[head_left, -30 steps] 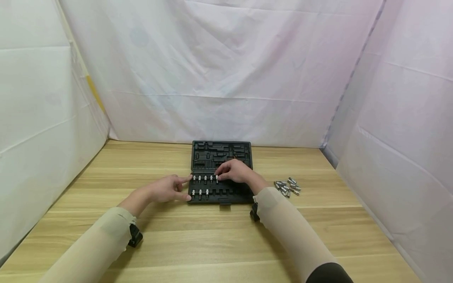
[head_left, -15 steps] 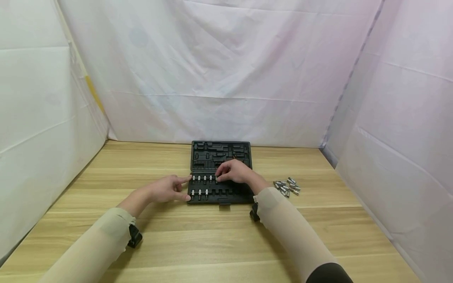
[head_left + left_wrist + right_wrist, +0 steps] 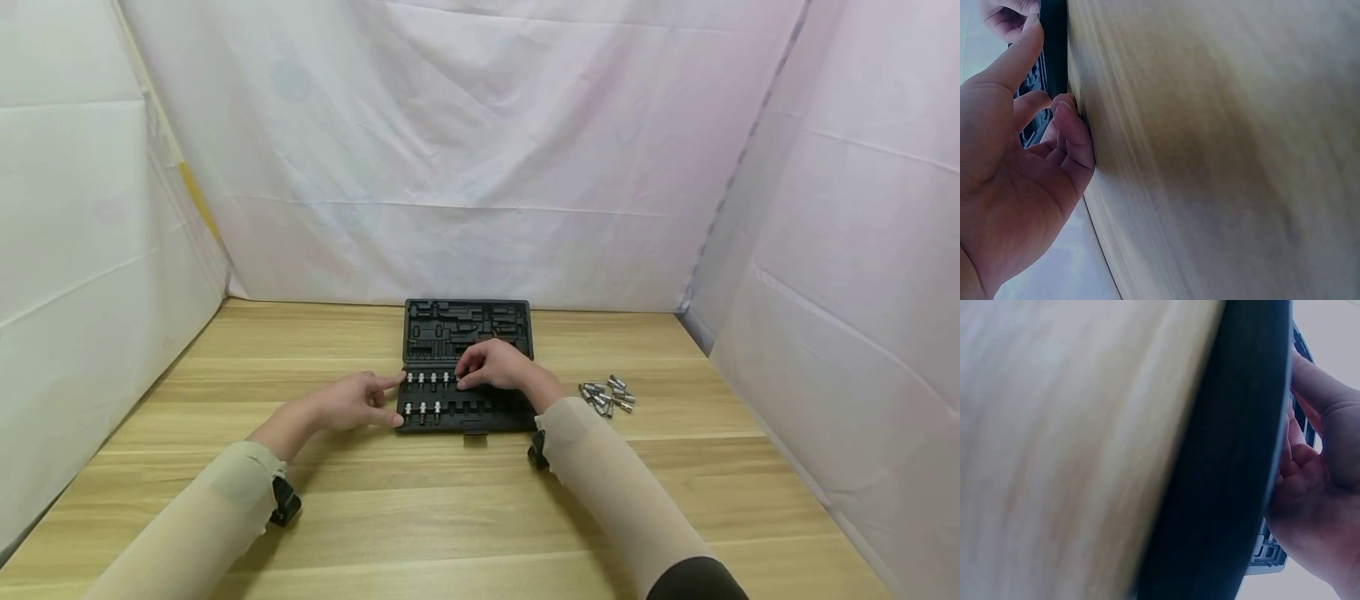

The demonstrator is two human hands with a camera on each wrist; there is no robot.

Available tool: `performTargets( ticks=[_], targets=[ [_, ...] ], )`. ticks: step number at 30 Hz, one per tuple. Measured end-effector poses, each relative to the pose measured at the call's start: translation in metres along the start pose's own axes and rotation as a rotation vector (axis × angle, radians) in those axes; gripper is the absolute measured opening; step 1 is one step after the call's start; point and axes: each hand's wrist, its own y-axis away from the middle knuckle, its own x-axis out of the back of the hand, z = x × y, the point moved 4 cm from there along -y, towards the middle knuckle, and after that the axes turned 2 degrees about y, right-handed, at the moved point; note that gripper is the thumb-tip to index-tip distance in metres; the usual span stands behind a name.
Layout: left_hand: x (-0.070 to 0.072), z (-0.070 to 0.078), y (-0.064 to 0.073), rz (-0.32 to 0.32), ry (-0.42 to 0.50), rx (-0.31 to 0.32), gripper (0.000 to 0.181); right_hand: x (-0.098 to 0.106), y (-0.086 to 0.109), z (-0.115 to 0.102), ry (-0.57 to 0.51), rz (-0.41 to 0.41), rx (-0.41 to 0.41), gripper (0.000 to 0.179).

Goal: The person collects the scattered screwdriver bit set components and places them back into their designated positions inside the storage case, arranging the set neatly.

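Observation:
An open black socket case [image 3: 480, 423] lies on the table in the head view. Silver bit sockets [image 3: 433, 381] with dark tips fill the left part of its upper row, and three more bit sockets [image 3: 422, 412] stand in the lower row. At the right end of the filled upper slots, my right hand [image 3: 497, 364] pinches a bit socket between thumb and fingers, which mostly cover it. My left hand [image 3: 352, 402] touches the case's left edge, index finger at the upper corner and thumb at the lower one. The right wrist view shows the right hand [image 3: 1322, 481] over the case, its fingertips partly hidden.
A loose pile of silver bit sockets [image 3: 607, 395] lies on the wooden table [image 3: 420, 517] to the right of the case. The raised lid [image 3: 442, 321] stands behind the tray, and white cloth [image 3: 465, 150] hangs around the table.
The bit socket under my right fingertips shows less than before, as the fingers have come down slightly over it. My left hand keeps its place on the case.

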Motion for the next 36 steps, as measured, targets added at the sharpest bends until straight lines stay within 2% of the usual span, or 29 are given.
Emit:
performTargets(
  ticks=[14, 23, 31, 36],
  targets=[
    [0.002, 0.000, 0.000, 0.000, 0.000, -0.010, 0.090, 0.001, 0.001, -0.001, 0.013, 0.006, -0.005, 0.015],
    [0.001, 0.002, 0.001, -0.010, 0.005, -0.011, 0.090, 0.006, 0.008, 0.003, -0.052, 0.002, 0.042, 0.015],
    [0.002, 0.002, 0.001, -0.015, 0.014, -0.024, 0.090, 0.026, 0.029, 0.011, -0.095, 0.038, 0.070, 0.025],
    [0.002, 0.002, 0.000, -0.014, 0.019, -0.028, 0.090, 0.049, 0.050, 0.029, -0.102, 0.054, 0.044, 0.031]
  ],
)
